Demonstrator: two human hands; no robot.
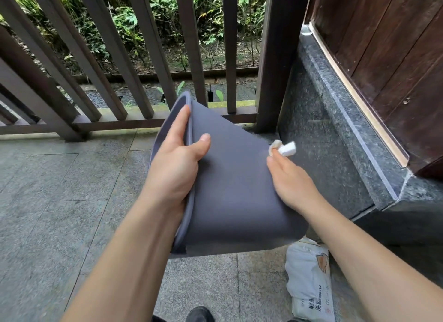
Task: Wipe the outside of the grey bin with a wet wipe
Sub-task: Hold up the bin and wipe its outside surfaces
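The grey bin [235, 190] is tipped on its side above the stone floor, its open mouth facing left. My left hand [177, 163] grips its rim, fingers inside and thumb pressed on the outer wall. My right hand [291, 180] lies against the bin's right outer side, holding a small folded white wet wipe [284, 148] at its fingertips near the bin's upper right edge. The bin's far side and base are hidden from view.
A dark wooden railing [134, 82] runs across the back, with greenery behind it. A dark stone ledge [335, 130] and a wooden door [393, 58] stand at the right. A white wet-wipe pack [309, 281] lies on the floor tiles [60, 190] below the bin.
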